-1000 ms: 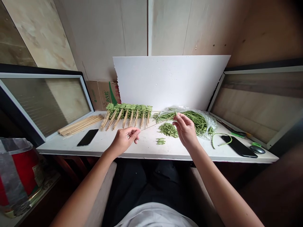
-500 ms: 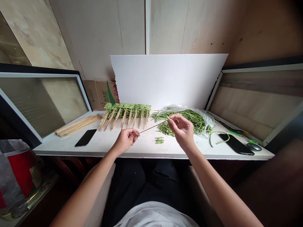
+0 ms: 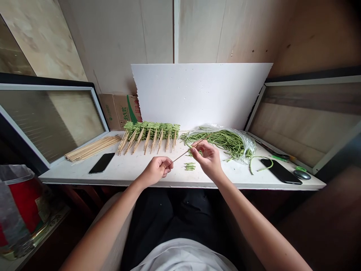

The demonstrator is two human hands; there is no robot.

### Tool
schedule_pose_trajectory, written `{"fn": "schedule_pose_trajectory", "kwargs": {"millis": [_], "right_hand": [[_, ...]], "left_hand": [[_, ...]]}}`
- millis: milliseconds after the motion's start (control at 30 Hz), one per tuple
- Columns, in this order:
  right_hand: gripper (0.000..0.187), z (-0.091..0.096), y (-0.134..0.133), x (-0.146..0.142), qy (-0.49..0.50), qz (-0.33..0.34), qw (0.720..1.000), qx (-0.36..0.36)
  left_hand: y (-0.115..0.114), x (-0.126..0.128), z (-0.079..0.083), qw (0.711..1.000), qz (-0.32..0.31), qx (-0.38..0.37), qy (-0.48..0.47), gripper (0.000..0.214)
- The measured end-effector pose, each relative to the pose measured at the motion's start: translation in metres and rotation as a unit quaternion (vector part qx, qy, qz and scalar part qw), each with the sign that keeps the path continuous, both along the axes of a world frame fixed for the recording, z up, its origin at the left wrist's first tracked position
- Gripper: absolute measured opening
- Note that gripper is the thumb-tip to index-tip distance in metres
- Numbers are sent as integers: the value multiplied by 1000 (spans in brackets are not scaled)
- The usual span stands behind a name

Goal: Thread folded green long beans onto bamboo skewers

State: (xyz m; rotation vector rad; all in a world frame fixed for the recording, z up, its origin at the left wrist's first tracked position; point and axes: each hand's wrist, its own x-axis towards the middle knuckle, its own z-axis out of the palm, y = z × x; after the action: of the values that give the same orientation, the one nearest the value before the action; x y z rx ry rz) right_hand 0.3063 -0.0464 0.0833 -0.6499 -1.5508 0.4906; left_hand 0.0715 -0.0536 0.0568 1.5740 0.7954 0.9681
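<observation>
While the right hand pinches a bamboo skewer, the left hand curls just beside its tip, grip unclear, near cut beans at lower centre.

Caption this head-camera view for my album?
Left hand and right hand hold a wooden skewer above a white counter beside skewered long beans.

"Your left hand is low, fingers curled in and pinched against your thumb, right?"

"Yes, and your right hand is higher, its thumb and forefinger pinched together, wrist bent."

"Are your hands touching?"

"No, you're holding them just apart, fingertips facing each other. Both your bare forearms angle inward from the bottom of your view."
</observation>
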Motion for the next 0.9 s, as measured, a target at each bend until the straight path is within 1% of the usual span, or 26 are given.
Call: {"fn": "schedule_pose_trajectory", "kwargs": {"millis": [167,300,367,533,700,800,900], "right_hand": [[31,-3,-1,-3,-34,25,999,-34],[32,-9,8,-1,-32,16,997,-64],[33,-13,13,-1,-38,14,995,-86],[37,-23,22,-2,-41,38,987,-148],[41,-20,25,6,-62,59,980,-178],[38,-16,31,18,-88,37,980,-177],[32,-21,43,33,-150,-14,976,-154]], "left_hand": [[-3,8,-1,999,-20,-27,-8,57],[0,7,-4,1000,-17,-17,7,56],[2,5,-5,1000,-6,5,19,53],[9,1,-7,996,51,58,42,43],[16,-6,-11,993,73,74,50,41],[21,-13,-14,992,84,83,55,40],[27,-20,-16,984,115,106,82,38]]}}
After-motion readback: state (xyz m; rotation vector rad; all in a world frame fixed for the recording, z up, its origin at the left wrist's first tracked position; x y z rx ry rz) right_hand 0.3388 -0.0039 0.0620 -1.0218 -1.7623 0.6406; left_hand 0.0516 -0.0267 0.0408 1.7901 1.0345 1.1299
